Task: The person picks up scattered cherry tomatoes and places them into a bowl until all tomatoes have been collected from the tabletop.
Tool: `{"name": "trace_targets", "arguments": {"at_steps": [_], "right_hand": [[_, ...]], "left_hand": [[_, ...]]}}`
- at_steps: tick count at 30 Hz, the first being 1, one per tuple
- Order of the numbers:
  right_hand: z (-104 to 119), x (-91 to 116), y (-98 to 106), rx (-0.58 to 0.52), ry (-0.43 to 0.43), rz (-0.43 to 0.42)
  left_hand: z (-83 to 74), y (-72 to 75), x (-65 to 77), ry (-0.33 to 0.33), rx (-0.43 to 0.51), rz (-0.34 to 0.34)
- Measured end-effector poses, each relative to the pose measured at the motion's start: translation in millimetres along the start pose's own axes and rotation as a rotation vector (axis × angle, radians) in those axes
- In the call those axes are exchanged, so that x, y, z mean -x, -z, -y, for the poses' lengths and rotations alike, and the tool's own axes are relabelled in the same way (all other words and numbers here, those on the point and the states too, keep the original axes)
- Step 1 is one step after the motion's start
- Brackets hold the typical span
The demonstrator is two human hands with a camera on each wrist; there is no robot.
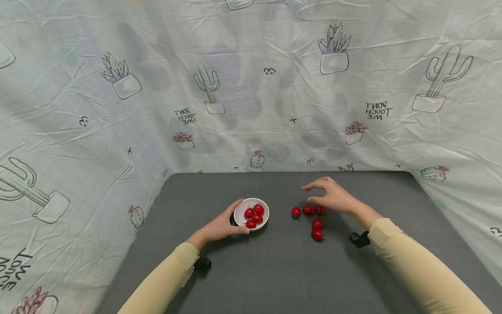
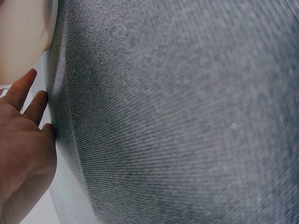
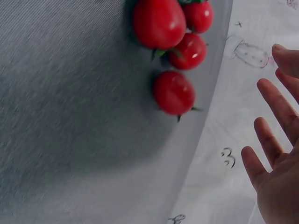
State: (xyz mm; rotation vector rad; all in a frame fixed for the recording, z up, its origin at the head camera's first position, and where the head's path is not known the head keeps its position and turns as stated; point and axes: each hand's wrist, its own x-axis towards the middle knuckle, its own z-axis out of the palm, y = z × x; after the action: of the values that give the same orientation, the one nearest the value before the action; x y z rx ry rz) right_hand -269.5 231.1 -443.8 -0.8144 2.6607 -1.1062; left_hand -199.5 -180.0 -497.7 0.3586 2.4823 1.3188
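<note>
Left hand clamped on the round white bowl, thumb along the near rim, fingers round the outer wall; bowl smooth, shallow, thin-rimmed. Can't fairly tell from the left-wrist view whether its base sits flat on the cloth. Pale-yellow sleeves on both arms, black wrist mounts just below the cuffs. Table covering: dark grey, fine woven texture. Loose cherry tomatoes: five, right of the bowl, glossy red, roundish to oval, green stem bits on some; two go up from the near end, three in a row beyond. Bowl tomatoes: four showing, same type. Right hand: thumb and fingers apart, nothing held, above the far row. Behind: wrinkled pale fabric backdrop, printed with potted cacti, succulents and mirror-reversed lettering.
</note>
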Motion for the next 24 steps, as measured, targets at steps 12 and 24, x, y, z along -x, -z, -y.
{"name": "trace_targets", "arguments": {"at_steps": [12, 24], "right_hand": [[-22, 4, 8, 0.065, 0.001, 0.04], [-36, 6, 8, 0.038, -0.045, 0.167]], "left_hand": [[-2.3, 0.8, -2.1, 0.014, 0.002, 0.003], [-5.0, 1.3, -0.8, 0.011, 0.009, 0.007]]}}
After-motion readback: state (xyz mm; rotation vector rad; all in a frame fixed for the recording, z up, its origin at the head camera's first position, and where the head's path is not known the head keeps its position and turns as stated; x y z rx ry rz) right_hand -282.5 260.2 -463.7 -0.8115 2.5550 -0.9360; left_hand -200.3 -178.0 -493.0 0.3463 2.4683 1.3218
